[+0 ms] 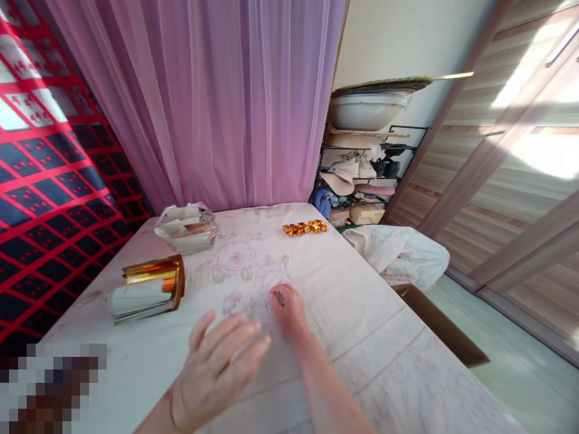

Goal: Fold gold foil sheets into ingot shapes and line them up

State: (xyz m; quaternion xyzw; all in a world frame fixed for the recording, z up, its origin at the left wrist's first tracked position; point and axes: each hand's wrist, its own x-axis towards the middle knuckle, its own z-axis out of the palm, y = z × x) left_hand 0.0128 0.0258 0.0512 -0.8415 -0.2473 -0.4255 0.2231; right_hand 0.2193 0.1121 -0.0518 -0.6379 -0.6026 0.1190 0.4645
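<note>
My left hand point(221, 367) is held above the floral-covered table point(375, 361), fingers outstretched and a little blurred, touching nothing that I can see. To its right, my right hand point(288, 310) is closed low over the cloth. A small dark grey bit point(280, 298) shows at its curled fingers, too small to name. Left of both hands lies a bent stack of paper sheets point(142, 298), white on one side and shiny gold foil on the other. Farther back, a row of several folded gold foil pieces point(304, 228) rests on the cloth.
A clear plastic bag point(190, 229) with papers sits at the back left. Beyond the right edge are a white plastic bag point(402, 253), a cardboard box point(438, 325) and a shelf rack with a white basin point(368, 110). A purple curtain point(217, 108) hangs behind.
</note>
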